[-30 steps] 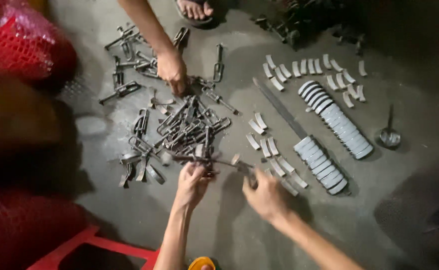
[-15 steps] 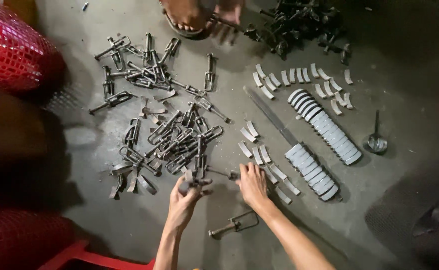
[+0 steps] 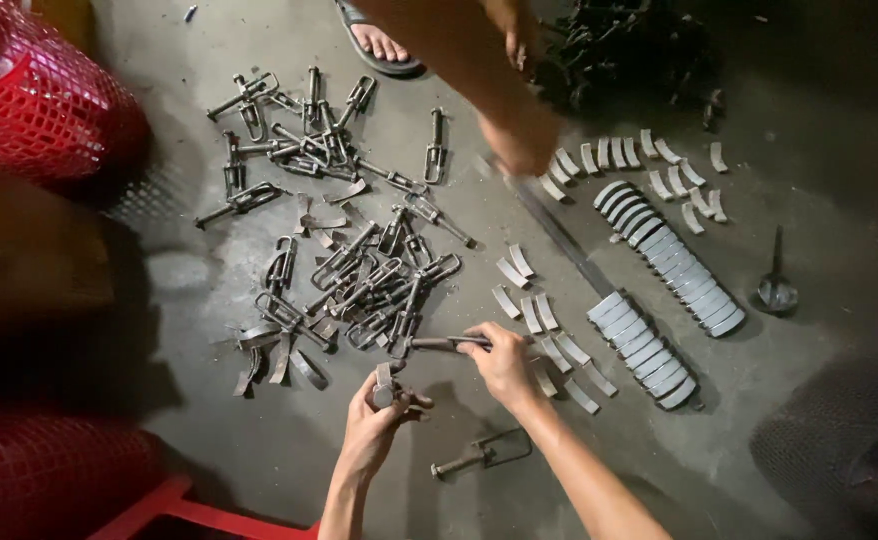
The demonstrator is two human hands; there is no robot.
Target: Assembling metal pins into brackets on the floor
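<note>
Head view, left hand (image 3: 377, 425) pinching bracket (image 3: 385, 383), right hand (image 3: 504, 365) gripping rod (image 3: 446, 343)

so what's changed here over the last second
The other person's arm left the top of the clamp pile, drew back out of view, and now reaches in again at the upper right by the curved plates. A finished clamp now lies on the floor between the wearer's arms. The left hand has lifted a small bracket; the right hand now grips a rod. Pile, plate rows and red baskets stayed put.
</note>
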